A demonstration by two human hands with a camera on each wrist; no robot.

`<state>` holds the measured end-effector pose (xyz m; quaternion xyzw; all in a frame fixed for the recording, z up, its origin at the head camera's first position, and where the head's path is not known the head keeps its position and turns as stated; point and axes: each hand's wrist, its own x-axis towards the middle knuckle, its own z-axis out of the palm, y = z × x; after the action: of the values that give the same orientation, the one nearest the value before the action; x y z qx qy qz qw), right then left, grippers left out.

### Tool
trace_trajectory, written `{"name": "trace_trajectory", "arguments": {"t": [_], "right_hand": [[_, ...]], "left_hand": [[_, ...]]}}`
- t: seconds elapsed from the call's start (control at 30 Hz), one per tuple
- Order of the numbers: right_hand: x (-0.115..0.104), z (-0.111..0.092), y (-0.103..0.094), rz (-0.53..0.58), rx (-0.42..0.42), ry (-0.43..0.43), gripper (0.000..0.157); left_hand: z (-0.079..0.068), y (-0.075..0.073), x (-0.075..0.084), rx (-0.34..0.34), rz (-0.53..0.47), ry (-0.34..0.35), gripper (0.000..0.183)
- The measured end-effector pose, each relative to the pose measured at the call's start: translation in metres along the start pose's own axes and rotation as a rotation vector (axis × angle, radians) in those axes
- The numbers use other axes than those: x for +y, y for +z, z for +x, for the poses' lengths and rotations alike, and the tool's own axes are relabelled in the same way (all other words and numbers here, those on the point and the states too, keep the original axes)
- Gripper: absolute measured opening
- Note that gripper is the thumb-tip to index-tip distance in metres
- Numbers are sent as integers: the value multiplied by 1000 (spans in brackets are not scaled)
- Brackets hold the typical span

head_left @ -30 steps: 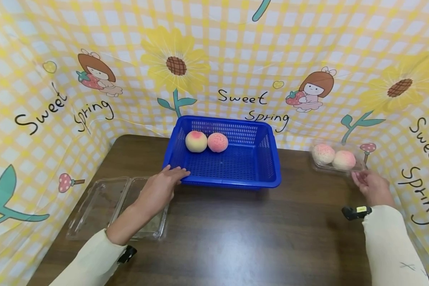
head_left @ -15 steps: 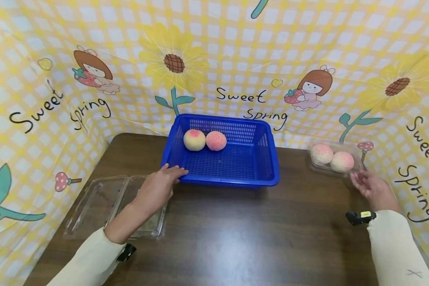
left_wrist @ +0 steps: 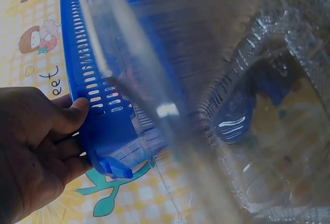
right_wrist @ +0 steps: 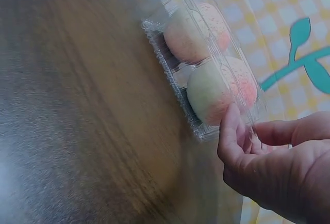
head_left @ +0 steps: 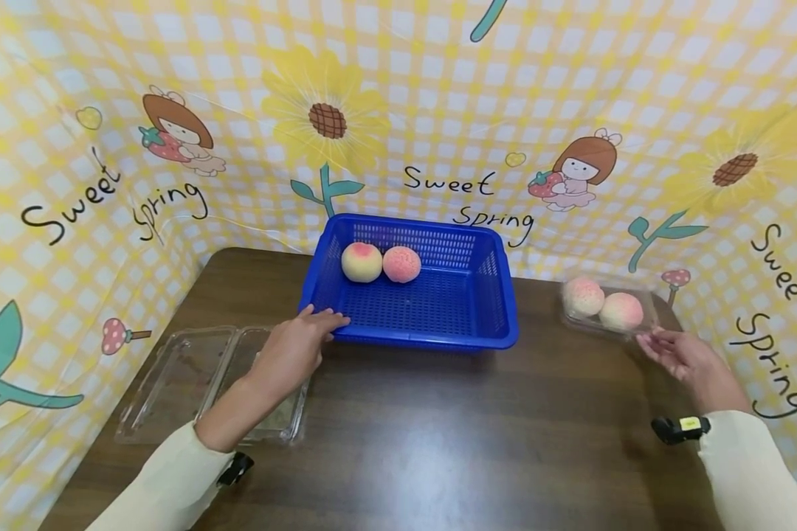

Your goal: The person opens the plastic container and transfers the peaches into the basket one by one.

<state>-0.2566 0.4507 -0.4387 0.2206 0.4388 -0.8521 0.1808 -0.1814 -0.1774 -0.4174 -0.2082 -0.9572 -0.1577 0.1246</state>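
Note:
My left hand (head_left: 292,343) grips the near left corner of a blue plastic basket (head_left: 408,341), its thumb on one side of the rim and fingers on the other in the left wrist view. Inside the basket, toward the back left, lie a cream peach (head_left: 361,263) with a pink patch and a pinker peach (head_left: 402,265). At the table's far right, my right hand (head_left: 694,365) pinches the near right edge of a clear plastic clamshell box (right_wrist: 178,92) between thumb and fingers. Two pink-and-white peaches (right_wrist: 221,90) sit side by side in that box.
A second clear clamshell box (head_left: 186,376) lies opened out on the left of the brown table (head_left: 432,442), partly under my left forearm. Yellow checked cloth (head_left: 438,96) with printed flowers stands as walls behind and at both sides.
My right hand has drawn the box with its two peaches a little to the left and nearer. The left hand keeps its hold on the basket, which stays in place.

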Motion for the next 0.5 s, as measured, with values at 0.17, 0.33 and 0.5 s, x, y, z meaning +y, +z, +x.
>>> {"name": "trace_trajectory", "arguments": {"t": [0.17, 0.33, 0.5], "right_hand": [[6, -7, 6, -58, -43, 10, 29], [15, -15, 14, -149, -38, 16, 27], [24, -23, 19, -202, -16, 19, 25]], "left_hand": [[1, -1, 2, -6, 8, -2, 48], [0, -2, 2, -9, 4, -4, 48], [0, -2, 2, -2, 3, 4, 46]]}}
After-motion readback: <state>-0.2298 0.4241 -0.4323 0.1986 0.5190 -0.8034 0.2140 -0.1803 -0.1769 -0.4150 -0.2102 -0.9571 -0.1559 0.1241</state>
